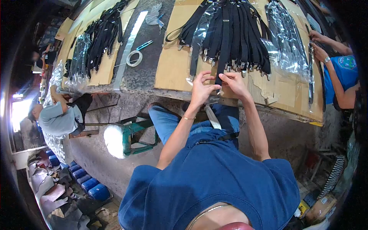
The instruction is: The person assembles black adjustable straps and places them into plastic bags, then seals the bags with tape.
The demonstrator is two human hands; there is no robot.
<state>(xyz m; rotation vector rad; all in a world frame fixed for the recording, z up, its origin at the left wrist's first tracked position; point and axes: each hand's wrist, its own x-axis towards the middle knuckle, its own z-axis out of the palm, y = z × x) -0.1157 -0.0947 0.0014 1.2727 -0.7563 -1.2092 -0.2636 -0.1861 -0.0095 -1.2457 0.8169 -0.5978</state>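
A large bundle of black elastic suspenders [234, 34] with silver metal clips lies on a cardboard sheet [174, 73] in front of me. One suspender strap [223, 57] runs down to the table's near edge, between my hands. My left hand [202, 90] pinches around the metal clip at its lower end. On the other side, my right hand [235, 84] is closed on the same strap just above the clip, thumb pressed on the band. A clear plastic sleeve [203, 28] lies over the bundle's left part.
Clear plastic sleeves [287, 46] are piled at right. Left are a tape roll [134, 58], a teal cutter [144, 45], a metal ruler [130, 40] and more suspenders [103, 42]. A co-worker's hands [319, 48] work at right; another person [57, 117] sits left near a green stool [134, 136].
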